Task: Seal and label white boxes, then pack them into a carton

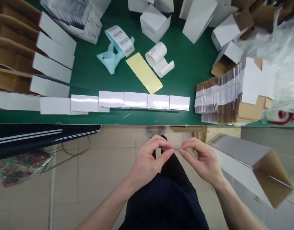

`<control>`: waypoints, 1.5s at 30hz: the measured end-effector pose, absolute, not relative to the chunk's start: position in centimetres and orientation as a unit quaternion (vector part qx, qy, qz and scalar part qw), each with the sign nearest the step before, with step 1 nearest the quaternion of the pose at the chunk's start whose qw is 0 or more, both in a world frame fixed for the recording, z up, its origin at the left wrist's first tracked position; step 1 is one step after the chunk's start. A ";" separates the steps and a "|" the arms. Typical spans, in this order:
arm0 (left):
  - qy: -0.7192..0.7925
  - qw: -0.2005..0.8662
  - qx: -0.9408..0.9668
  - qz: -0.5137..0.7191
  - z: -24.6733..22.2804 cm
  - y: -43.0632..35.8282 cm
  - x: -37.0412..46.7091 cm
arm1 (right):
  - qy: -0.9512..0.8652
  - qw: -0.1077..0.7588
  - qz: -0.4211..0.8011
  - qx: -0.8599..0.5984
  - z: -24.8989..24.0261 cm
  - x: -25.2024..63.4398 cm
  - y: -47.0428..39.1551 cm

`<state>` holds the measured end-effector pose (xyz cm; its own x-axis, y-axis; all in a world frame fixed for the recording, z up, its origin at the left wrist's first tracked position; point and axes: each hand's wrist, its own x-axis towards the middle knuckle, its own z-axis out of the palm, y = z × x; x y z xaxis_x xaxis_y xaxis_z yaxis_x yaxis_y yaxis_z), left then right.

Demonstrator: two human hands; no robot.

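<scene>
In front of the table edge, my left hand (153,158) and my right hand (201,159) face each other over my lap. Thumb and fingertips of each are pinched together. Something tiny and thin seems to span the small gap between them, but its kind is not clear. Along the near edge of the green table (89,75) runs a row of small white boxes (135,99), just beyond my hands. Behind the row lie a yellow paper strip (145,72), a roll of white labels (156,55) and a curled light-blue strip of barcode labels (120,41).
A bundle of flat folded cartons (221,92) stands at the right, by clear plastic wrap (276,54). Open white cartons (52,60) line the left. A large open carton (252,166) is below the table at right. A bag of colourful bits (22,166) hangs low left.
</scene>
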<state>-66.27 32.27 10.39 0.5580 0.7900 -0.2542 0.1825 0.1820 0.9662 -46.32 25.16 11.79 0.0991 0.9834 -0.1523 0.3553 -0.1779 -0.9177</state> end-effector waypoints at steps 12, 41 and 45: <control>0.288 0.157 0.879 0.346 -4.8 41.4 -59.5 | -0.512 0.465 0.174 -0.701 -2.6 -38.6 29.0; 0.200 0.016 0.878 0.434 -11.8 45.0 -56.0 | -0.679 0.381 0.059 -0.625 -8.1 -35.8 34.6; 0.215 0.026 0.875 0.432 -11.9 44.8 -56.0 | -0.683 0.375 0.065 -0.623 -8.8 -35.7 34.9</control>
<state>-55.95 44.82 -11.86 0.5337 0.3989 0.7457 0.3531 -0.9063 0.2321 -35.72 34.94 -8.85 0.0582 0.9000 0.4319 0.8025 0.2152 -0.5564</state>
